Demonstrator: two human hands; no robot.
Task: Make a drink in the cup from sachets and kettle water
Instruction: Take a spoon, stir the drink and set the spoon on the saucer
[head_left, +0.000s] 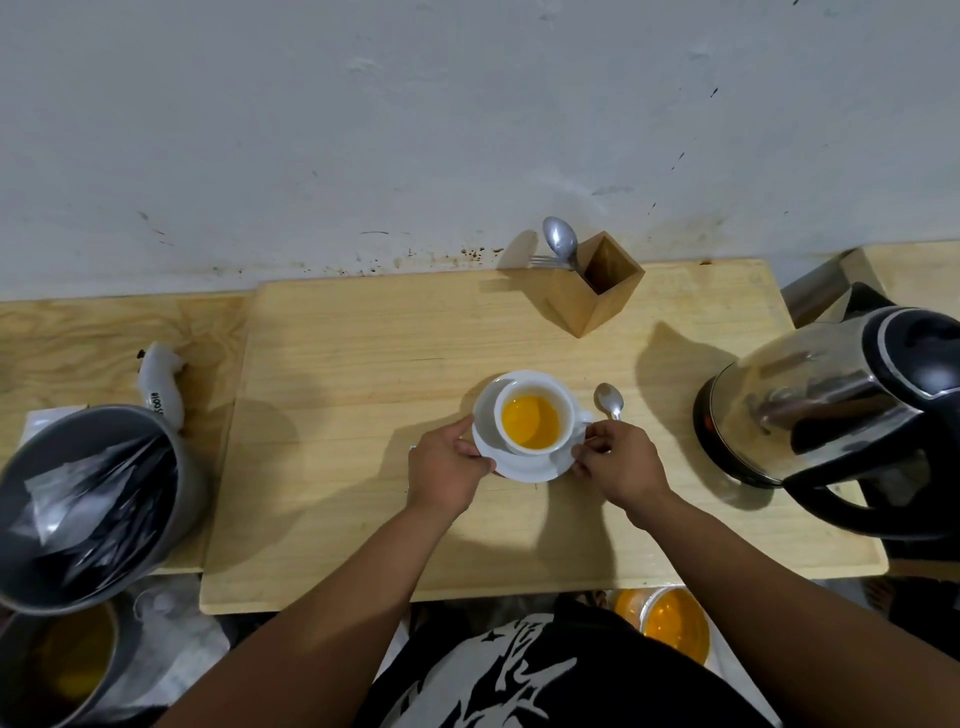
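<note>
A white cup (563, 402) holding orange liquid stands on a white saucer (485, 402) in the middle of the wooden board. My left hand (447, 470) grips the saucer's left rim. My right hand (621, 462) pinches the saucer's right rim, close to the cup's handle. A metal spoon (609, 400) lies just right of the cup, its handle hidden under my right hand. The steel and black kettle (836, 415) stands at the right. A grey container (93, 499) at the left holds several dark sachets.
A wooden cutlery holder (597, 288) with a spoon and a fork stands at the back by the wall. A white wrapped object (161, 384) lies behind the grey container. Below the board's front edge are containers of orange liquid (670, 621).
</note>
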